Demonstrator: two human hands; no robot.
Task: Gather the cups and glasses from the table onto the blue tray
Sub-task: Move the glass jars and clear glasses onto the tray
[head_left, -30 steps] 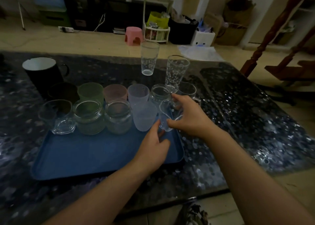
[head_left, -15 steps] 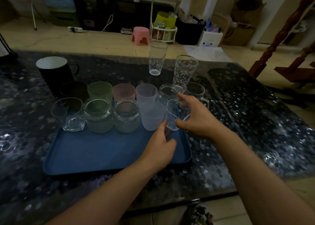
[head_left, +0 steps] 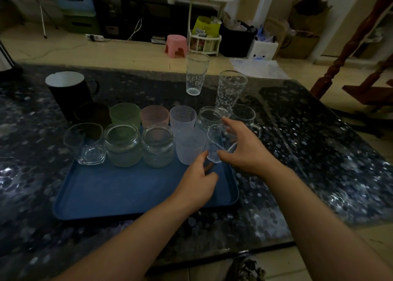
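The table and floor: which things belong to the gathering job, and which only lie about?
Job: flat blue plastic tray; clear glass cup in right hand; two tall printed glasses; black mug.

Lying about: pink plastic stool; white power strip.

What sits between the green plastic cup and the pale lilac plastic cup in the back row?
In the head view, one pink plastic cup stands between the green plastic cup and the pale lilac plastic cup.

No readable text, brand, number or sign showing anywhere. Two tall glasses point(head_left: 230, 92) on the table point(head_left: 319, 153) are carrying printed cartoon figures only, no lettering; the yellow bag's point(head_left: 205, 26) print is blurring out.
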